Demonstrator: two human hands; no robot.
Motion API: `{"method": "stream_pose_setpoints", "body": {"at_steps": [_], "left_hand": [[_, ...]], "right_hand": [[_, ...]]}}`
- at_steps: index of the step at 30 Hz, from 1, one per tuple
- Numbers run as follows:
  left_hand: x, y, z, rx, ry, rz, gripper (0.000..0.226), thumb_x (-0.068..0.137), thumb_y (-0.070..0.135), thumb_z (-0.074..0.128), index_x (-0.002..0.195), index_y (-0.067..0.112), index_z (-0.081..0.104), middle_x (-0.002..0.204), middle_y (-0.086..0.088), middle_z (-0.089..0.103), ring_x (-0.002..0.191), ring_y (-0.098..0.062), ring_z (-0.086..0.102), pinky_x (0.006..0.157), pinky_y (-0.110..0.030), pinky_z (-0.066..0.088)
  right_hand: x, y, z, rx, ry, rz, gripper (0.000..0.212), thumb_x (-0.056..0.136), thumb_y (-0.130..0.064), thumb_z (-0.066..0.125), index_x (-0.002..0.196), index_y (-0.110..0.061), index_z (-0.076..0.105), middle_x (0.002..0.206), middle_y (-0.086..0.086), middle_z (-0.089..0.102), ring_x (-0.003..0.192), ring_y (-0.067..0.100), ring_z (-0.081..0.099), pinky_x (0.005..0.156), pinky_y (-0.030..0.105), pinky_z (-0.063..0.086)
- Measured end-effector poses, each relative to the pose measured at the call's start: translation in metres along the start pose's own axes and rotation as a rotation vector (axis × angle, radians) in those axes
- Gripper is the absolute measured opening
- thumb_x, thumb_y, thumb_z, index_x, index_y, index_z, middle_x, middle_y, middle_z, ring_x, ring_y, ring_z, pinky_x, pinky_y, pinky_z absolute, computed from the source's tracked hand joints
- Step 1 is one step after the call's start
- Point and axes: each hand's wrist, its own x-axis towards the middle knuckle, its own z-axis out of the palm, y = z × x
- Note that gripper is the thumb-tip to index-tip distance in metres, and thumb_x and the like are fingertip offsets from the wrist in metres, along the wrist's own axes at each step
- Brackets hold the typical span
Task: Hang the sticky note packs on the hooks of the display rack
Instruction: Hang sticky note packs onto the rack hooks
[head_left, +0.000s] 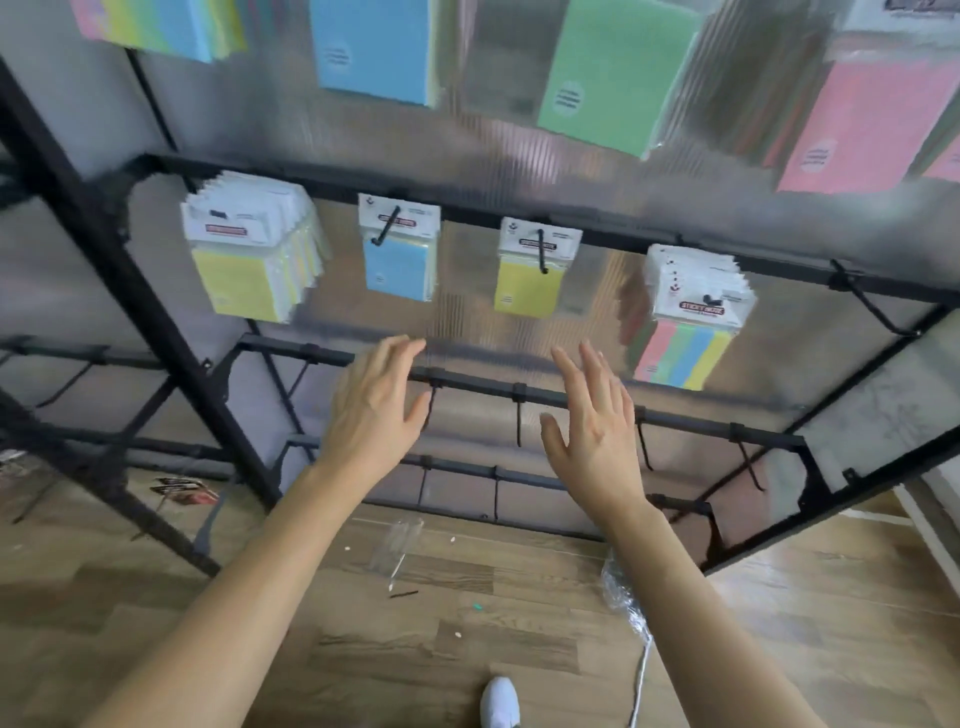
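On the middle bar of the black display rack hang a thick stack of yellow sticky note packs, one blue pack, one yellow pack and a stack of multicoloured packs. My left hand and my right hand are both raised below that row with straight, spread fingers and hold nothing. They hover in front of the lower bar, whose hooks are bare. Larger packs hang blurred in the top row.
A bare hook juts out at the right end of the middle bar. On the wooden floor lie clear plastic wrapping, a crumpled bag and a few packs at the left. A white shoe is at the bottom edge.
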Motion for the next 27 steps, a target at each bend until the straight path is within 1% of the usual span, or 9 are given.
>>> {"method": "stream_pose_setpoints", "body": {"at_steps": [2,5,10,14,18,19,22,24,27], "left_hand": [[-0.023,-0.033,-0.022,0.037,-0.003,-0.04,0.045,0.085,0.015,0.061,0.127,0.003,0.048,0.129,-0.014,0.05,0.115,-0.034,0.049,0.091,-0.045,0.041],[-0.059,-0.077,-0.055,0.098,-0.014,-0.1,0.046,0.084,0.016,0.064,0.126,0.003,0.05,0.13,-0.016,0.05,0.115,-0.036,0.049,0.092,-0.048,0.041],[-0.119,-0.137,-0.102,0.191,-0.008,-0.2,0.044,0.081,0.015,0.066,0.123,0.004,0.054,0.128,-0.017,0.052,0.116,-0.037,0.049,0.093,-0.049,0.04],[-0.159,-0.173,-0.134,0.269,-0.009,-0.291,0.046,0.083,0.017,0.064,0.126,0.007,0.052,0.132,-0.015,0.049,0.122,-0.034,0.044,0.1,-0.048,0.035],[-0.185,-0.205,-0.158,0.315,0.003,-0.386,0.046,0.086,0.021,0.06,0.129,0.009,0.049,0.136,-0.013,0.045,0.127,-0.031,0.039,0.104,-0.047,0.031],[-0.19,-0.213,-0.162,0.318,0.003,-0.413,0.046,0.087,0.022,0.059,0.13,0.009,0.048,0.137,-0.013,0.044,0.128,-0.031,0.038,0.104,-0.048,0.03],[-0.203,-0.235,-0.173,0.311,-0.004,-0.489,0.048,0.089,0.023,0.057,0.133,0.012,0.045,0.141,-0.011,0.04,0.132,-0.028,0.033,0.107,-0.048,0.027],[-0.209,-0.251,-0.18,0.312,-0.001,-0.531,0.05,0.089,0.024,0.057,0.135,0.012,0.043,0.143,-0.009,0.038,0.134,-0.026,0.031,0.108,-0.045,0.024],[-0.214,-0.278,-0.192,0.305,0.016,-0.574,0.051,0.088,0.024,0.057,0.136,0.012,0.042,0.144,-0.009,0.036,0.134,-0.025,0.03,0.108,-0.041,0.023]], "right_hand": [[-0.002,-0.038,0.017,0.013,-0.068,-0.054,0.062,0.082,-0.012,0.057,0.141,-0.01,0.036,0.145,0.022,0.035,0.134,0.039,0.031,0.108,0.049,0.024],[-0.006,-0.092,0.043,0.026,-0.14,-0.131,0.065,0.081,-0.011,0.065,0.14,-0.009,0.039,0.144,0.022,0.037,0.134,0.041,0.032,0.107,0.052,0.025],[-0.017,-0.177,0.083,0.06,-0.236,-0.249,0.064,0.08,-0.011,0.066,0.139,-0.009,0.041,0.143,0.023,0.038,0.134,0.041,0.032,0.106,0.055,0.026],[-0.023,-0.237,0.107,0.084,-0.294,-0.356,0.063,0.078,-0.011,0.066,0.136,-0.008,0.043,0.141,0.025,0.04,0.133,0.042,0.033,0.106,0.059,0.028],[-0.024,-0.29,0.127,0.112,-0.319,-0.472,0.062,0.082,-0.014,0.064,0.14,-0.01,0.04,0.144,0.023,0.037,0.135,0.041,0.029,0.11,0.053,0.019],[-0.023,-0.302,0.132,0.123,-0.329,-0.5,0.062,0.083,-0.015,0.064,0.14,-0.01,0.039,0.144,0.022,0.036,0.136,0.04,0.029,0.11,0.053,0.019],[-0.022,-0.336,0.148,0.175,-0.376,-0.558,0.059,0.085,-0.016,0.063,0.139,-0.011,0.041,0.142,0.021,0.04,0.133,0.04,0.032,0.109,0.053,0.024],[-0.018,-0.358,0.16,0.211,-0.405,-0.602,0.059,0.083,-0.013,0.063,0.138,-0.01,0.042,0.139,0.02,0.043,0.132,0.038,0.035,0.109,0.053,0.029],[-0.007,-0.391,0.181,0.26,-0.433,-0.647,0.061,0.082,-0.011,0.062,0.139,-0.01,0.04,0.139,0.02,0.042,0.132,0.037,0.034,0.11,0.05,0.028]]}}
